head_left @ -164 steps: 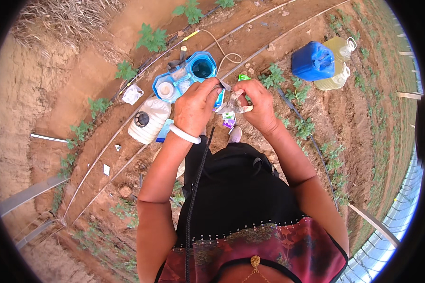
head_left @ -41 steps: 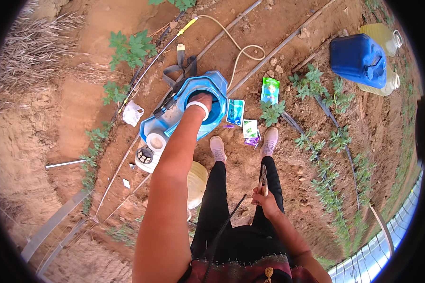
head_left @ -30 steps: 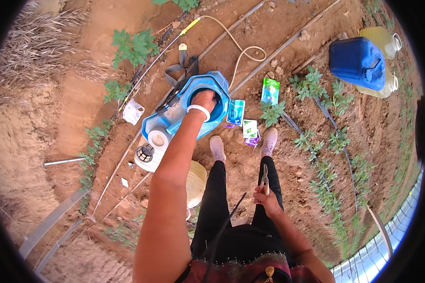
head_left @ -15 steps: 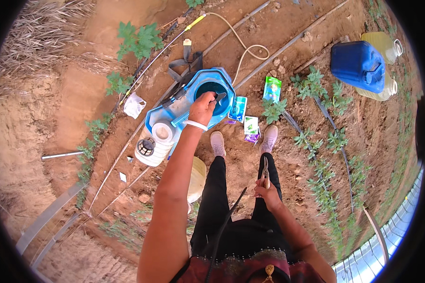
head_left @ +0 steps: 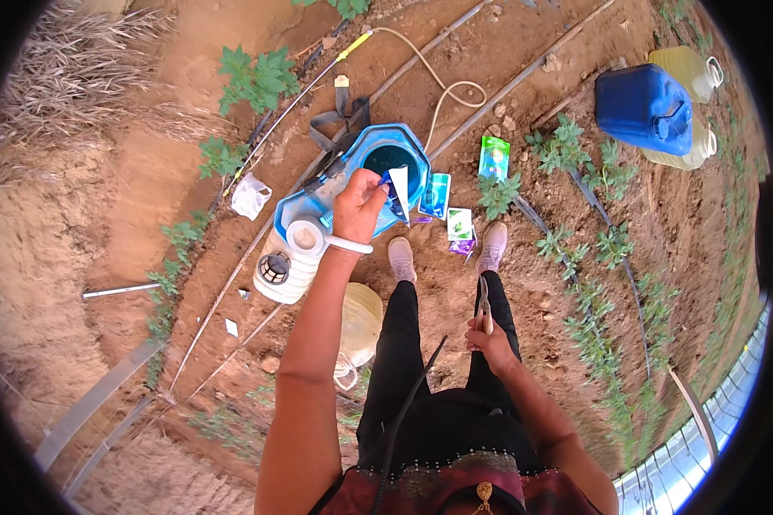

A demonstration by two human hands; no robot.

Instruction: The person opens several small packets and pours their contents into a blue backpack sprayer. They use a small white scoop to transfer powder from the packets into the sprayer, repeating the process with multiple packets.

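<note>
My left hand point(head_left: 357, 209) is closed on a small blue-and-white packet point(head_left: 398, 194), pinched at the near edge of the round opening of a blue backpack sprayer tank point(head_left: 294, 209). Dark blue-green liquid point(head_left: 392, 160) shows inside that opening. Down by my right thigh, my right hand point(head_left: 490, 345) grips a pair of shears point(head_left: 484, 307) with its blades pointing away from me. Beside the tank lie a blue packet point(head_left: 435, 196), a white-and-green packet point(head_left: 459, 225) and a purple packet point(head_left: 463, 245). A larger green packet point(head_left: 494, 159) rests farther off.
A white container point(head_left: 276, 276) with a black strainer point(head_left: 274, 267) adjoins the tank's left end. The spray wand point(head_left: 299, 96) and its hose point(head_left: 439, 81) stretch across the soil. Blue point(head_left: 643, 107) and yellowish jugs point(head_left: 689, 69) stand far right. Leafy plants point(head_left: 567, 154) line the drip pipes.
My left hand has drawn back from over the opening toward its near edge, and the packet's white side now shows. My right hand keeps its hold on the shears.
</note>
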